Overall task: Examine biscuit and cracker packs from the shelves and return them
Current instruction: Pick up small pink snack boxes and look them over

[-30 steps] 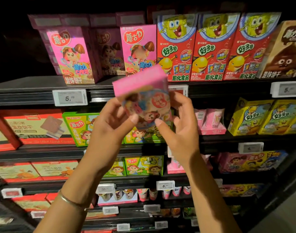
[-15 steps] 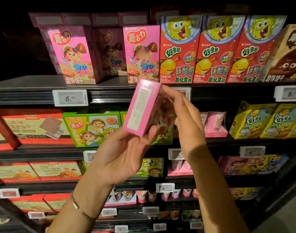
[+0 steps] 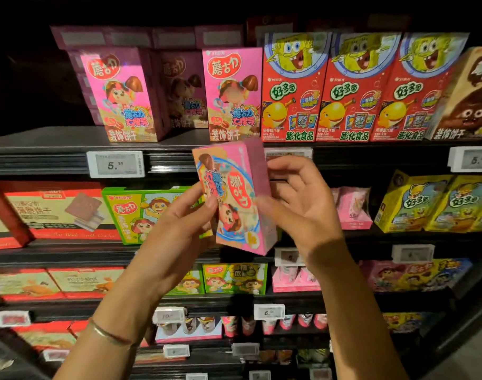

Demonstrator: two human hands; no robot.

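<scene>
A pink biscuit box with cartoon figures is held upside down and slightly tilted in front of the shelves, its printed front facing me. My left hand grips its left edge, thumb on the front. My right hand holds the right side loosely, thumb on the front and fingers spread behind. Matching pink boxes stand upright on the top shelf just above, one of them set further back in shadow.
Red cartoon snack boxes fill the top shelf to the right. Green boxes and red cracker boxes lie on the second shelf, yellow packs at its right. Price tags line the shelf edges. Lower shelves hold more packs.
The box has been turned from showing its narrow side panel to showing its printed front, upside down. My right hand's fingers have loosened and spread.
</scene>
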